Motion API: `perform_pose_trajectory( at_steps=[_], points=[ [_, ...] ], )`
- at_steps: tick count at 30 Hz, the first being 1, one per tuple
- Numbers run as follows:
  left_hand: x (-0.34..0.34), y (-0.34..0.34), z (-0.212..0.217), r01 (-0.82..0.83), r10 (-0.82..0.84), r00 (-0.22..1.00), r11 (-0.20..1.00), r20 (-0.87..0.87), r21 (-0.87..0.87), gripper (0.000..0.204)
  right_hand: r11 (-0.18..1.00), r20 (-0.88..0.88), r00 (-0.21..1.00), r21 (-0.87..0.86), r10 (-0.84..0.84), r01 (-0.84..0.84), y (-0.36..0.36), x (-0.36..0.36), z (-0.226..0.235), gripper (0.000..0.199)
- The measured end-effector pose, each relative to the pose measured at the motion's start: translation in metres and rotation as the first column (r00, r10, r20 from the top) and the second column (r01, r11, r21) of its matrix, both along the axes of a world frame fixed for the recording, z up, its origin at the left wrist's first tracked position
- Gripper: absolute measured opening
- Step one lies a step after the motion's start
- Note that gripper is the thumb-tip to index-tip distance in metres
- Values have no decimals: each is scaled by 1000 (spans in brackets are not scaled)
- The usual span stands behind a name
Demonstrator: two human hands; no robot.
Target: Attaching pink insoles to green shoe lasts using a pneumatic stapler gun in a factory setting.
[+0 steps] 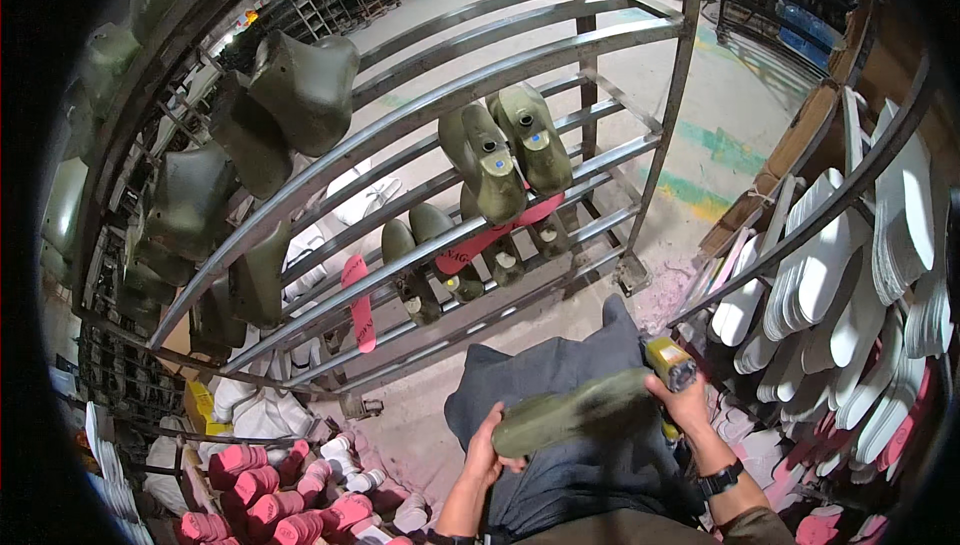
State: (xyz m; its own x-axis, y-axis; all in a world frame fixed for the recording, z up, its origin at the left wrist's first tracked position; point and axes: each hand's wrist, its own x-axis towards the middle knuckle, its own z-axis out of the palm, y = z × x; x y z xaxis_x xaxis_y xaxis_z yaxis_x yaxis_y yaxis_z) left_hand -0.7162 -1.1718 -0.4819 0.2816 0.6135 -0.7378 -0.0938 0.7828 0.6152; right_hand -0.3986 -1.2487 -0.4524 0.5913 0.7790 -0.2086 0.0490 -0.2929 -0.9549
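An olive-green shoe last (575, 413) lies crosswise above my lap. My left hand (488, 448) is closed around its left end, thumb on top and fingers beneath. At its right end, my right hand (684, 403) is closed on a yellow staple gun (664, 353) with a dark round cap. The gun's nose is hidden, and I cannot tell whether it touches the last. Dark grey cloth (550, 370) covers my legs under the last. Ahead on the rack stand several green lasts (484, 160), with pink insoles (500, 235) among them.
The metal rack (420, 140) spans the front, with larger green lasts (305, 90) on its left. Bundled pink insoles (265, 500) are piled at lower left. Stacks of white insoles (825, 245) crowd the right behind a curved bar (800, 235). White sacks (260, 400) lie beneath the rack.
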Motion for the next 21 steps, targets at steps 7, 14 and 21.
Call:
perform_pose_trajectory(
  at_steps=[7,14,21],
  points=[
    [32,120,61,743,186,513,392,-838,542,33,997,181,981,-37,74,-68,29,2,-9,37],
    [80,244,70,863,186,211,425,-960,273,39,994,113,988,26,103,-107,19,2,-24,39],
    [87,252,77,817,226,311,433,-923,381,55,991,145,982,-69,124,-115,25,7,-20,39]
  ],
)
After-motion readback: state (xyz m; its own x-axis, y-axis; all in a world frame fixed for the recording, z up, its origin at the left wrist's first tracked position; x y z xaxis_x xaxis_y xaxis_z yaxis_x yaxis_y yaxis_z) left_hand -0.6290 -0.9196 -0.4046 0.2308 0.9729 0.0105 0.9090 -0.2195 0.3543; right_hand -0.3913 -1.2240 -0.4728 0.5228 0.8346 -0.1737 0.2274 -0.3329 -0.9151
